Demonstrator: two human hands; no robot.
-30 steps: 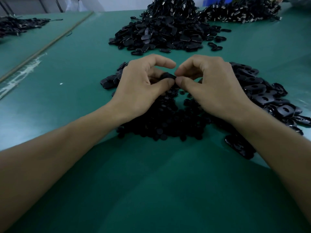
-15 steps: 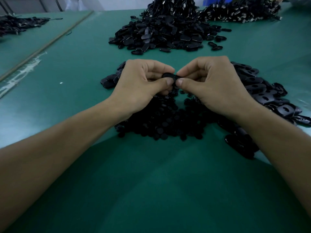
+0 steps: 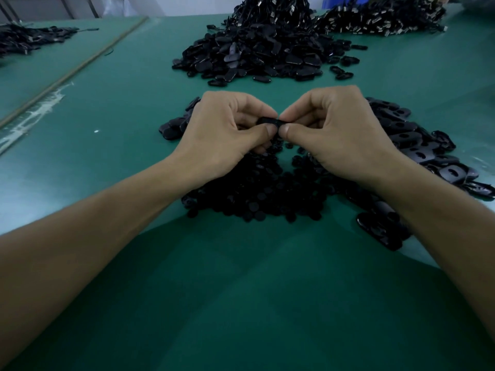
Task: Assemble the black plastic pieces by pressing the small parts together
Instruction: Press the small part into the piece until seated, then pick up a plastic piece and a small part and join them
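A small black plastic piece [image 3: 269, 121] is held just above the table between both hands. My left hand [image 3: 222, 135] pinches its left end between thumb and curled fingers. My right hand [image 3: 340, 132] pinches its right end the same way, thumbs nearly touching. Most of the piece is hidden by the fingertips. Beneath the hands lies a heap of small round black parts [image 3: 254, 199]. A pile of flat black oval pieces with holes [image 3: 417, 145] spreads to the right of my right hand.
A large mound of black oval pieces [image 3: 265, 46] sits farther back on the green table [image 3: 241, 303]. Another pile [image 3: 383, 20] lies at the back right and one [image 3: 29, 38] at the far left. A seam strip [image 3: 69, 73] runs diagonally on the left.
Both hands have stayed together on the piece, with the thumbs drawn closer against it and the fingers slightly shifted. The piles have not moved.
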